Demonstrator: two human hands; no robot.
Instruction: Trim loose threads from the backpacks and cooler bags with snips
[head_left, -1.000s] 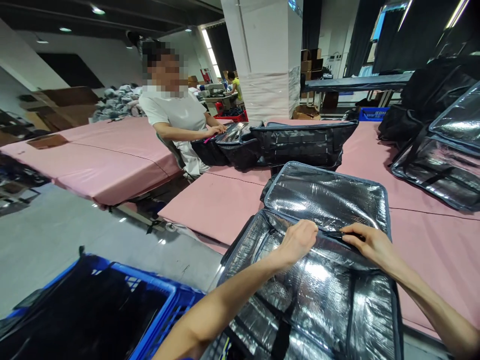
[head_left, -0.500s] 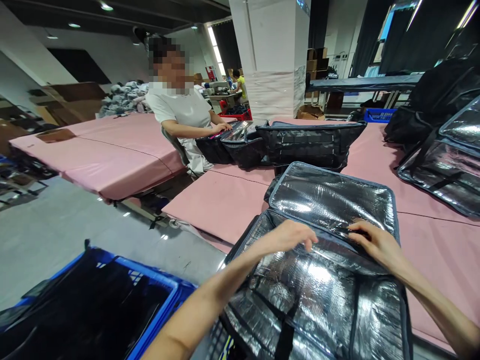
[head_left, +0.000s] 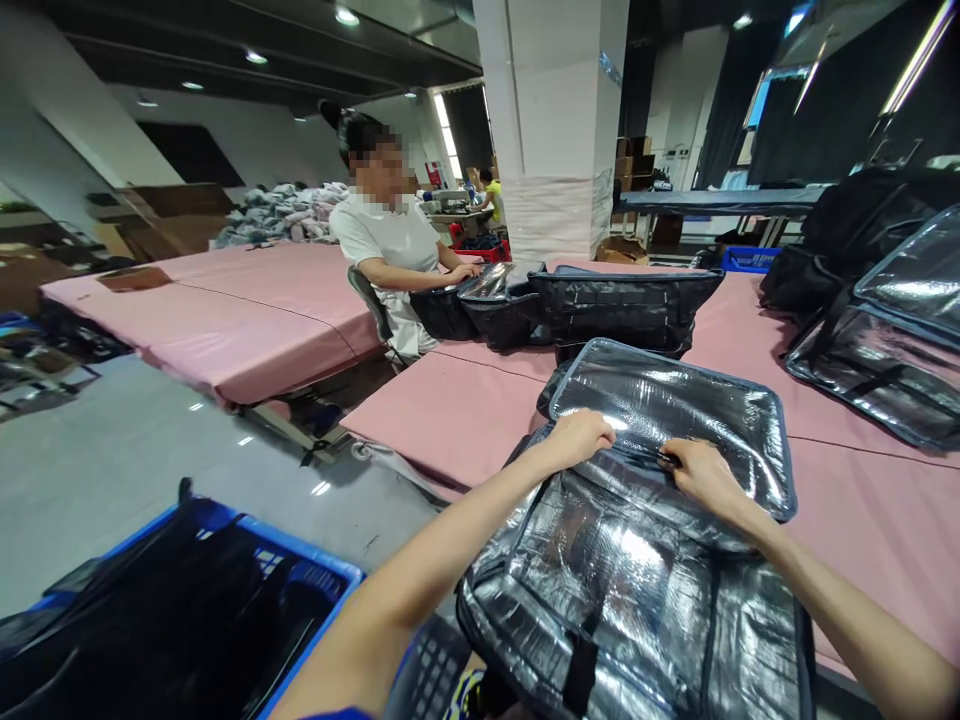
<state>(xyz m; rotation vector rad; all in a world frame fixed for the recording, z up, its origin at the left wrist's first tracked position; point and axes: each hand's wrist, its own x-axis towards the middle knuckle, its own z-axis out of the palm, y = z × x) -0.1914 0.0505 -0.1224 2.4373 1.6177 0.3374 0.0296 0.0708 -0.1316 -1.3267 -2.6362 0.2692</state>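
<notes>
An insulated bag [head_left: 637,560] with shiny silver lining and dark edging lies opened out in front of me, partly over the table's near edge. Its lid [head_left: 675,400] is folded back onto the pink table. My left hand [head_left: 581,437] is closed at the left part of the seam between lid and body, fingers curled on the lining. At the middle of that seam, my right hand [head_left: 703,478] pinches the bag's fabric between thumb and fingers. A black strap [head_left: 579,675] crosses the lining lower down.
Black bags [head_left: 622,305] stand farther back on the pink table [head_left: 442,395], where a co-worker [head_left: 390,240] in white handles one. Another silver-lined bag [head_left: 885,370] lies open on the right. A blue crate [head_left: 330,575] with black material stands at lower left. A white pillar [head_left: 551,130] rises behind.
My left hand has moved up and left from above the lining onto the seam. My right hand has shifted left along the seam. The view has tilted slightly up.
</notes>
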